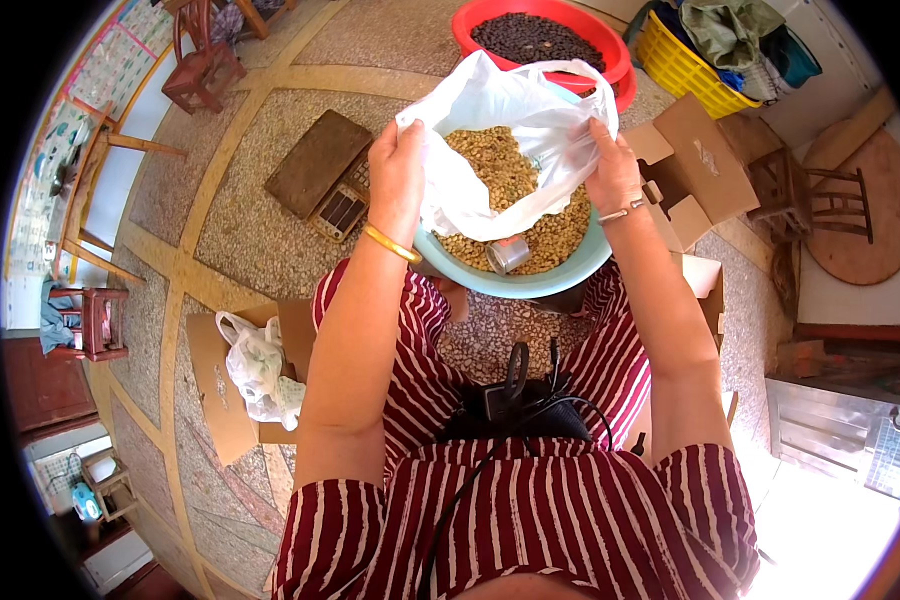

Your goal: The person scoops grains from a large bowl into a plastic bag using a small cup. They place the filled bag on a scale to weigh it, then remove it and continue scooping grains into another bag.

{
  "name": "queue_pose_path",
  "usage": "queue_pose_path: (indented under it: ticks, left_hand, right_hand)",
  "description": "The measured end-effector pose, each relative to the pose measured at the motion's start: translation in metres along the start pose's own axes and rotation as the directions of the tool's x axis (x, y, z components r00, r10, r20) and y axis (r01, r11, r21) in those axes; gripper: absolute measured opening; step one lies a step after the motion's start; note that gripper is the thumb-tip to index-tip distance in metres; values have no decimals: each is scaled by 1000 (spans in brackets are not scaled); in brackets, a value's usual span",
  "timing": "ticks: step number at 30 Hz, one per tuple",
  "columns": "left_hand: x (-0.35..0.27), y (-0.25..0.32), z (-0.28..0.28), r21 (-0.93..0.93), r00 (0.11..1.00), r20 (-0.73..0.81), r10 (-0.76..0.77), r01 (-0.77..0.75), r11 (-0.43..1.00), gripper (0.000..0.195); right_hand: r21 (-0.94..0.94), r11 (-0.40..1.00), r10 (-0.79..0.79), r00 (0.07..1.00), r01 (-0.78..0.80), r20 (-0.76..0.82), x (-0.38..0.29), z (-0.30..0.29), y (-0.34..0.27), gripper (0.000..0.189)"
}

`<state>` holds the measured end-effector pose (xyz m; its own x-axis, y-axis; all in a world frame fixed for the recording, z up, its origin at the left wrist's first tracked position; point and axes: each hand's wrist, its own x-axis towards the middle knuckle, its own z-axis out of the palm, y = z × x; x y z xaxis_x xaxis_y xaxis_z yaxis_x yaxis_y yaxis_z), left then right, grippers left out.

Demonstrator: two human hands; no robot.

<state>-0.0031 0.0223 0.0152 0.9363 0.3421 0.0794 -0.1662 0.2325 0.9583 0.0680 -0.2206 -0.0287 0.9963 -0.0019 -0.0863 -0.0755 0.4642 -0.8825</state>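
Note:
My left hand (397,169) grips one side of the rim of a white plastic bag (461,199), and my right hand (611,169) grips the other side. Between them the bag's mouth is spread wide, and pale tan beans or seeds (495,161) show inside it. The bag is over a light blue basin (487,283) that holds more of the same beans. On the beans near the basin's near edge lies a small metal can (508,255) on its side. The bag's underside is hidden.
Red basins (465,34) with dark beans stand beyond the bag. A yellow basket (664,60) is at upper right, an open cardboard box (709,161) right. A weighing scale (337,210) with a brown plate lies left; plastic bags (259,367) lie on cardboard at lower left.

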Motion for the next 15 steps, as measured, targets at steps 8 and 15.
queue_pose_path:
  ticks: [8,15]
  left_hand:
    - [0,8,1,-204,992,-1,123,-121,972,18]
    - [-1,0,13,-155,966,206,157,-126,980,28]
  right_hand:
    - [51,996,-80,971,70,225,-14,19,-16,32]
    - [-422,899,65,918,116,391,-42,48,-20,73]
